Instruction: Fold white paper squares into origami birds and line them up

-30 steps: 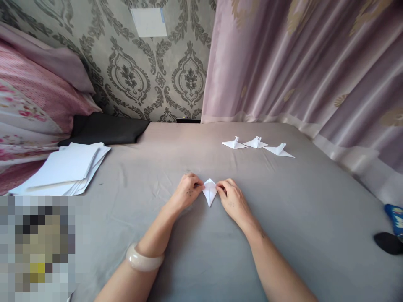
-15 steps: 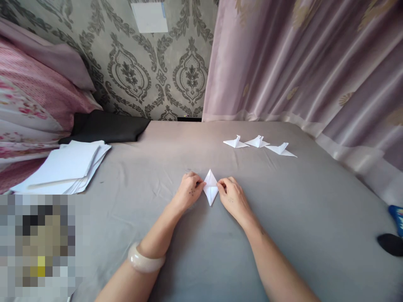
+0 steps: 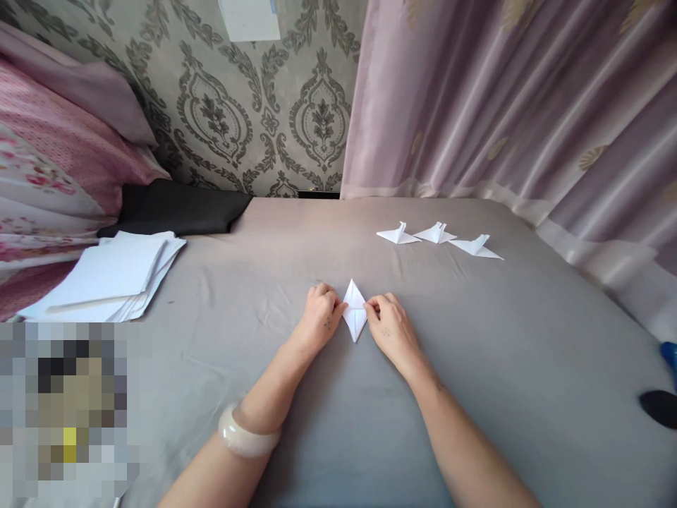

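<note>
A small white folded paper (image 3: 355,321), diamond-shaped with a crease down its middle and a line across it, is between my hands over the grey sheet. My left hand (image 3: 322,310) pinches its left corner, thumb and fingers closed. At the right corner my right hand (image 3: 392,321) grips the paper in the same way. A pale bangle (image 3: 248,434) sits on my left forearm. Farther back to the right stand three folded white paper cranes (image 3: 399,234) in a row, their tips close together.
A stack of white paper sheets (image 3: 113,268) lies at the left, in front of a black cloth-like item (image 3: 185,208). A pink curtain (image 3: 449,99) hangs at the back right. A dark rounded object (image 3: 659,409) is at the right edge. The lower left corner is pixelated.
The view has tilted down slightly, so the background sits a little higher. Both hands keep their hold on the folded paper, which looks almost the same.
</note>
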Demonstrator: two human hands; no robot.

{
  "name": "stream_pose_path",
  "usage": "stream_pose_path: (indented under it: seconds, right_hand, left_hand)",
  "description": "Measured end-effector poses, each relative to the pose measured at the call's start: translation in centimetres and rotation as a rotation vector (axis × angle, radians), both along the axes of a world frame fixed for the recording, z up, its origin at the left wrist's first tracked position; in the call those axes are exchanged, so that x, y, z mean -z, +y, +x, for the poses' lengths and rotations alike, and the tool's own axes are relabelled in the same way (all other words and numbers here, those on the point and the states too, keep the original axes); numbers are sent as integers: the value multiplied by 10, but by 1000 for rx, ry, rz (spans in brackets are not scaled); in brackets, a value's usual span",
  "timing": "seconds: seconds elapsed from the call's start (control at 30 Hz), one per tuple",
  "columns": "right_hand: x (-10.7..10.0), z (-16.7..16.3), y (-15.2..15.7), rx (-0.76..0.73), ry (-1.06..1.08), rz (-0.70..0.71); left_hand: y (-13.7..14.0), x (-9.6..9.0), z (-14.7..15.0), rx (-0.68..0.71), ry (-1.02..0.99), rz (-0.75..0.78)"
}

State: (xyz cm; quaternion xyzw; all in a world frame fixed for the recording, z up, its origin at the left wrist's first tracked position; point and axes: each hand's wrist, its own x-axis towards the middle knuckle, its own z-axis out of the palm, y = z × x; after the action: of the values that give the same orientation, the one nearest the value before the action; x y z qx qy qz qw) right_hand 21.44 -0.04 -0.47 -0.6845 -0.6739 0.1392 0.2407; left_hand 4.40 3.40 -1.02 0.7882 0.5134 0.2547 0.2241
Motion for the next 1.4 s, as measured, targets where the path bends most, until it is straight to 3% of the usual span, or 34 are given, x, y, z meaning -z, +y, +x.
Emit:
stream_pose_path:
  seconds: [0.17, 0.3, 0.5, 0.6, 0.7, 0.9, 1.4]
  right_hand:
    - [6, -1, 0, 3, -40, 23]
    - [8, -1, 1, 3, -54, 42]
    - [0, -6, -7, -137, -89, 57]
    - [-7, -9, -16, -222, -189, 57]
    - [-12, -10, -25, -267, -289, 67]
    - [-15, -15, -31, -222, -396, 58]
    - [-21, -23, -36, -134, -490, -13]
  left_hand:
    - [-1, 6, 1, -5, 68, 95]
    - [-4, 1, 2, 7, 131, 124]
    - [-14, -13, 12, 227, 268, 164]
    - [-26, -15, 25, 172, 438, 129]
    - [-40, -19, 39, 106, 482, 119]
    - [-54, -35, 43, 49, 628, 71]
    - [-51, -48, 30, 4, 644, -76]
